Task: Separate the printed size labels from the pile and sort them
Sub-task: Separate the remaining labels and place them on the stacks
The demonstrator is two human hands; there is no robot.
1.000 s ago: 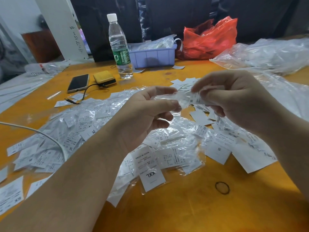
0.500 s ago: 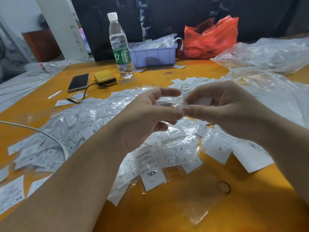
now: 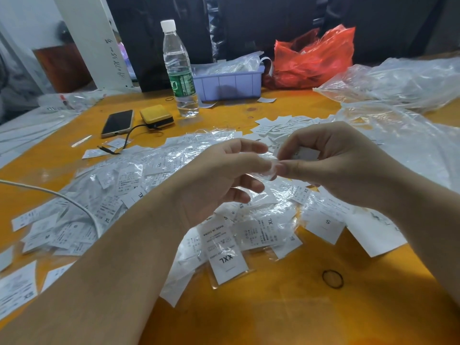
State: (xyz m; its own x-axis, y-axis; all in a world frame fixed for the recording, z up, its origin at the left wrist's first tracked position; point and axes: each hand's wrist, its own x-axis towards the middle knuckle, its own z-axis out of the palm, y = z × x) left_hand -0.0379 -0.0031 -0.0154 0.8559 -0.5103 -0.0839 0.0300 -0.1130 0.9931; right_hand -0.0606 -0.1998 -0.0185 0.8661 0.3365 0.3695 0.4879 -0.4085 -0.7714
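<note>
Two hands are seen above the label pile (image 3: 154, 195), a clear sleeve (image 3: 267, 168) pinched between left hand (image 3: 219, 180) and right hand (image 3: 331, 163), a white label (image 3: 307, 153) curled inside the right fingers.

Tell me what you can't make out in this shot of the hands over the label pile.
- Head view: the size on the label in the right hand; its fingers cover the print.
- What the left hand pinches: clear film, contents unreadable through glare.
- Fine print on the pile's labels: too small.
- The purple bin: its contents sit under crumpled plastic.
</note>
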